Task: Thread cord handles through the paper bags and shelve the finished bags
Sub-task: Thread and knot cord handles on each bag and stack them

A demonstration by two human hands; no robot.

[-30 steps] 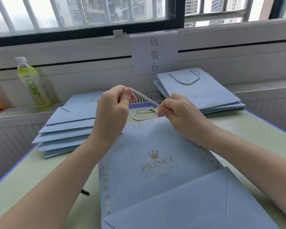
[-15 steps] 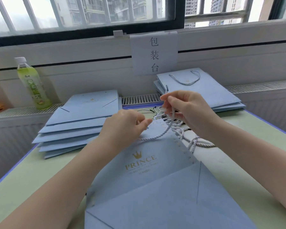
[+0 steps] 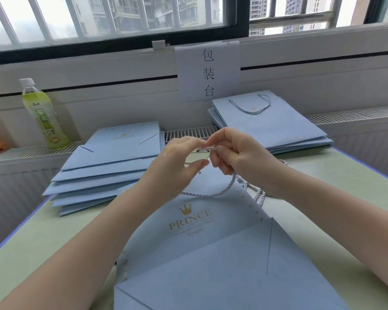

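A flat light-blue paper bag with a gold crown and "PRINCE" print lies in front of me on the table. A twisted grey-white cord loops across its upper part. Both hands meet above the bag's top edge. My right hand has its fingers curled round the cord's upper end. My left hand pinches the same cord end between thumb and forefinger, close against the right hand. More loose cords lie under my right wrist, partly hidden.
A stack of blue bags without handles lies at the left. A stack of bags with a cord handle rests at the back right on the sill. A green drink bottle stands far left. A paper sign hangs on the wall.
My left hand rose from the bag's top edge to meet the right hand at the cord's end. The bag turned slightly. The cord now loops lower over the bag.
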